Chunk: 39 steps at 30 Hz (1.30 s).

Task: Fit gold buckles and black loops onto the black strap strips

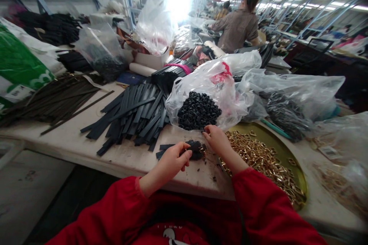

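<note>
My left hand (pixel 175 159) is closed in a pinch around a black strap piece (pixel 164 150) at the table's front edge. My right hand (pixel 216 139) curls beside it, fingers bent over a small pile of black loops (pixel 196 149) and a gold buckle; what it grips is too small to name. Just behind both hands an open plastic bag (pixel 212 84) is full of black loops (pixel 198 111). A heap of flat black straps (pixel 135 116) lies to the left. A round gold tray (pixel 283 149) of gold buckles (pixel 264 159) sits under my right forearm.
More clear bags (pixel 290 99) with dark parts lie to the right, long thin dark strips (pixel 54 101) and a green-and-white sack (pixel 17 65) to the left. A person (pixel 238 26) works at a far table with their back turned. Blue shelving stands behind.
</note>
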Each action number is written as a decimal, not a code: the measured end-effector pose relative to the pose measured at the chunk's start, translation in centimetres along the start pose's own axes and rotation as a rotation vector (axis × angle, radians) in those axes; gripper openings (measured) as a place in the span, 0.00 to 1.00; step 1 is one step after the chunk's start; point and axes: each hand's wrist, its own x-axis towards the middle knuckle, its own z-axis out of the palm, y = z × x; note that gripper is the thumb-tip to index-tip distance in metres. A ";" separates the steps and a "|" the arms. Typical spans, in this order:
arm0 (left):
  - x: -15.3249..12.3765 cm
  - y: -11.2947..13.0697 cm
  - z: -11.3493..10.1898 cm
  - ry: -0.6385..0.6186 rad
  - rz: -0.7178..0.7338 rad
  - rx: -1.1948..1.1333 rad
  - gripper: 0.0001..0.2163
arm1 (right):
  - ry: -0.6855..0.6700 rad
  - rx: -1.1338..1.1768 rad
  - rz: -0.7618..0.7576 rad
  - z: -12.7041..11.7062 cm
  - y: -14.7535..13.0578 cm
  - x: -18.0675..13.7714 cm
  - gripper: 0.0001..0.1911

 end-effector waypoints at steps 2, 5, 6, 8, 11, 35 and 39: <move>0.2 -0.4 -0.1 0.019 -0.009 -0.008 0.10 | -0.007 -0.046 -0.010 0.7 0.4 0.9 0.02; 0.3 -0.6 -0.4 0.028 -0.024 -0.003 0.10 | 0.011 -0.029 -0.016 0.7 0.2 1.0 0.00; 0.2 -0.5 -0.5 0.033 -0.027 -0.009 0.10 | 0.015 0.034 -0.003 0.3 0.0 0.7 0.02; 0.2 -0.1 -0.6 0.051 -0.020 -0.036 0.10 | -0.044 0.311 0.065 -0.5 -0.7 -0.4 0.08; 0.0 0.6 -0.3 0.081 0.014 -0.088 0.10 | -0.219 0.846 0.224 -1.7 -2.3 -2.9 0.15; -3.7 1.9 0.6 -0.050 0.071 0.132 0.09 | -0.140 1.005 0.215 -0.8 -5.8 -10.1 0.13; -3.6 1.3 0.6 -0.058 0.060 0.068 0.14 | -0.144 1.061 0.234 -0.5 -6.2 -10.7 0.14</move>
